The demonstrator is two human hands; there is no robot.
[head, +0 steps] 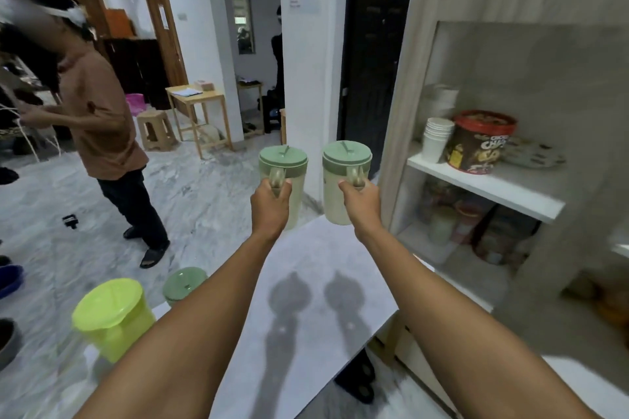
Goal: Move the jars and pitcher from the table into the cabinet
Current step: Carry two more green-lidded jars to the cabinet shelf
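I hold two pale jars with green lids out in front of me, above the far end of the white table (306,309). My left hand (270,206) grips the handle of the left jar (284,160). My right hand (362,202) grips the handle of the right jar (345,163), which hangs just left of the open cabinet (483,180). On the table's near left stand a lime-green-lidded pitcher (112,313) and a third green-lidded jar (182,284), partly hidden by my left forearm.
The cabinet's white shelf (510,189) carries a stack of paper cups (437,138), a red-lidded chocolate tub (480,141) and plates. Containers fill the lower shelf. A person (102,119) stands on the marble floor to the left. Wooden tables and a stool stand behind.
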